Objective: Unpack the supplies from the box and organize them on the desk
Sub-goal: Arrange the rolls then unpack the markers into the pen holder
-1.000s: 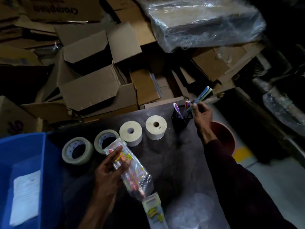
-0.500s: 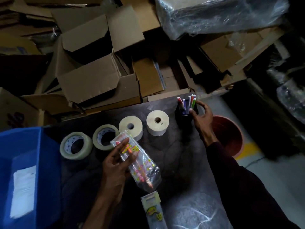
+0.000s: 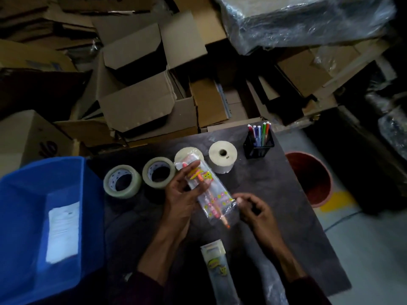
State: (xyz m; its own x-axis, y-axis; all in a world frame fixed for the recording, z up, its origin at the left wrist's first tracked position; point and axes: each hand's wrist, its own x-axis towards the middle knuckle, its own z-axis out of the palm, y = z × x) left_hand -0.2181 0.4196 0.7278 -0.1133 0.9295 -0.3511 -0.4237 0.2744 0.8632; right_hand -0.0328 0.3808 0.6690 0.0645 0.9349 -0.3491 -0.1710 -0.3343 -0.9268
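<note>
Over the dark desk [image 3: 277, 190], my left hand [image 3: 182, 194] holds a clear plastic pouch [image 3: 212, 195] with an orange pencil inside. My right hand [image 3: 257, 212] is curled at the pouch's lower right edge, fingertips pinching the plastic. Two clear tape rolls [image 3: 122, 181] [image 3: 158, 172] and two cream paper rolls [image 3: 222, 156] [image 3: 187, 153] stand in a row behind; the pouch partly hides one paper roll. At the desk's far right corner, a black mesh holder [image 3: 258, 147] contains several coloured pens [image 3: 259, 130]. Another flat pouch [image 3: 218, 265] lies near me.
A blue bin [image 3: 33, 194] with a white paper inside sits at the left. Opened cardboard boxes [image 3: 141, 102] pile up beyond the desk, under a plastic-wrapped bundle [image 3: 308, 18]. A red bucket [image 3: 312, 177] stands on the floor to the right.
My right hand put the pens into the holder, left it and came back to the pouch's lower end. My left hand has kept hold of the pouch.
</note>
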